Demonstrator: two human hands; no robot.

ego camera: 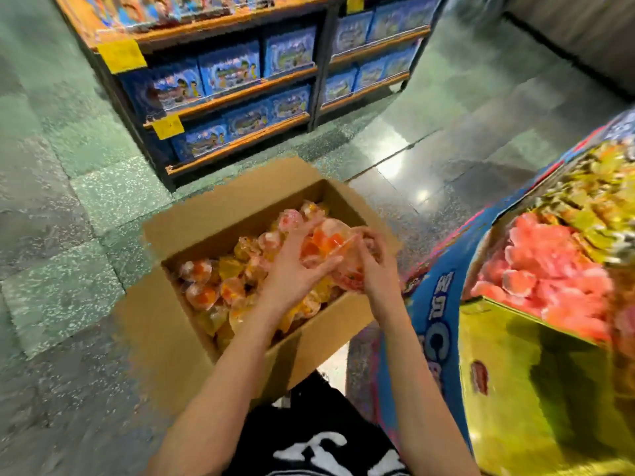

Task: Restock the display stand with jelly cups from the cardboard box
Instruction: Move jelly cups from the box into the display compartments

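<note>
**Floor** [68,201]: grey-green speckled tile, glossy. Carried everything listed below.

**Shelving unit** [319,63]: dark frame, orange-edged shelves. Stood across the aisle, stocked with blue boxes [228,68]. Not part of the job.

**Display stand** [436,304]: blue and gold printed card. Stood just right of the carton. Held pink cups [536,269] heaped high in one bin, with yellowish goods [591,201] beyond, too blurred to identify.

**Cardboard box** [326,338]: lay open on the floor just ahead of the person, flaps spread, well filled.

**Jelly cups** [202,293]: orange, yellow and pink, clear-walled. Lay loose in the cardboard box.

**Bunch of jelly cups** [326,242]: held just above the pile at the carton's right end, the end nearest the stand. Not yet over the stand.

**Left grip** [292,276]: bare hand, fingers spread and curved against the bunch's left side, clasped on it.

**Right grip** [378,269]: bare hand, fingers curled over the bunch's right side, clamped on it.

**Hazards, as judged:**
- Loose, slick cups pressed only between two palms. Likely to squirt out if either grip eased during the swing rightward, and to scatter over the glossy floor.
- Pink bin already heaped. Liable to spill over its front edge if more were dropped rather than placed.
- Mixed colours in one bunch. Could land in the wrong bin unless sorted.
</note>
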